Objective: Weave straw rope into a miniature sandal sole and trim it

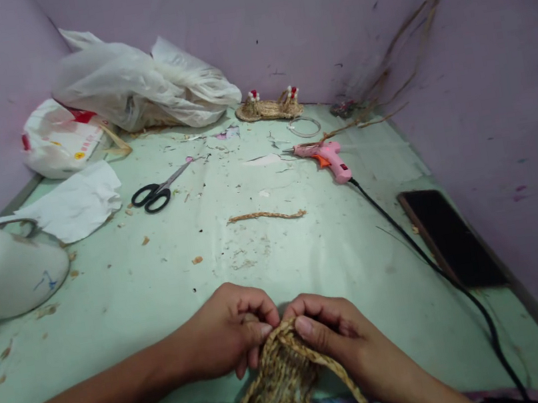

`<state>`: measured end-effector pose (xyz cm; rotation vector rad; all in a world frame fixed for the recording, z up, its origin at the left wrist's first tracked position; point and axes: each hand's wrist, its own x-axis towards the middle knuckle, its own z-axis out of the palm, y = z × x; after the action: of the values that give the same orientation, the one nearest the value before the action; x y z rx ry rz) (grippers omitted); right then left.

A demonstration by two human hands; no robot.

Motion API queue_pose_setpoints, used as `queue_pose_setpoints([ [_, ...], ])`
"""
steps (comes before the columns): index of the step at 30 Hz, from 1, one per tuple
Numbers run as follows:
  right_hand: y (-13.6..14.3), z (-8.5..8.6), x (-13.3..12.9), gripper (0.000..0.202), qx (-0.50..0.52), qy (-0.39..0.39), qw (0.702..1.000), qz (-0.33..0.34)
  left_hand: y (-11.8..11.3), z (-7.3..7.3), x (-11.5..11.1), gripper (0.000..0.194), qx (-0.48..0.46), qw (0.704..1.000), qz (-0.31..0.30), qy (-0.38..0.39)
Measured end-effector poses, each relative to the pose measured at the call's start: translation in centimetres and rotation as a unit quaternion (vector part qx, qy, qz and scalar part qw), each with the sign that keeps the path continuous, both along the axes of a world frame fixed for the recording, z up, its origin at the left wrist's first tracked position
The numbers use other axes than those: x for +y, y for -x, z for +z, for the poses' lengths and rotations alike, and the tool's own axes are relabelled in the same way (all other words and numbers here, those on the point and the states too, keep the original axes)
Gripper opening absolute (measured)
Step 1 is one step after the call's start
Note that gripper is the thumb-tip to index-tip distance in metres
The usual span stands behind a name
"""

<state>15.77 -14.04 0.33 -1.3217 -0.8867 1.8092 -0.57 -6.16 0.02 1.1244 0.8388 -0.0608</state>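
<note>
At the table's near edge, a woven piece of braided straw is held up between my two hands. My left hand pinches its upper left rim with thumb and fingers. On the other side, my right hand grips the top edge, its thumb pressed on a braided straw cord that trails down to the right. The lower part of the woven piece hangs over the table edge. Farther ahead lies a short length of braided straw, apart from both hands.
A pink glue gun with a black cable lies right, near a phone. Scissors, white paper and a white rounded object are left. Plastic bags and a straw piece with beads stand behind.
</note>
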Motion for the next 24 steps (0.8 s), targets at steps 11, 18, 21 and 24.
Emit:
queue_pose_setpoints([
  [11, 0.6, -0.4, 0.7, 0.033, 0.032, 0.046, 0.993, -0.106, 0.8, 1.5, 0.4, 0.024, -0.036, 0.996, 0.024, -0.075],
  [18, -0.1, -0.3, 5.4, 0.031, 0.076, 0.009, 0.988, -0.134, 1.1, 0.1, 0.9, 0.026, -0.022, 0.985, 0.159, -0.059],
  [21, -0.7, -0.6, 6.2, 0.032, 0.100, 0.030, 0.990, -0.093, 1.1, -0.3, 1.4, 0.033, -0.033, 0.969, 0.233, -0.071],
  [24, -0.8, -1.1, 5.8, 0.023, 0.076, 0.005, 0.994, -0.077, 1.5, 0.1, 1.8, 0.039, 0.028, 0.969, 0.202, -0.139],
])
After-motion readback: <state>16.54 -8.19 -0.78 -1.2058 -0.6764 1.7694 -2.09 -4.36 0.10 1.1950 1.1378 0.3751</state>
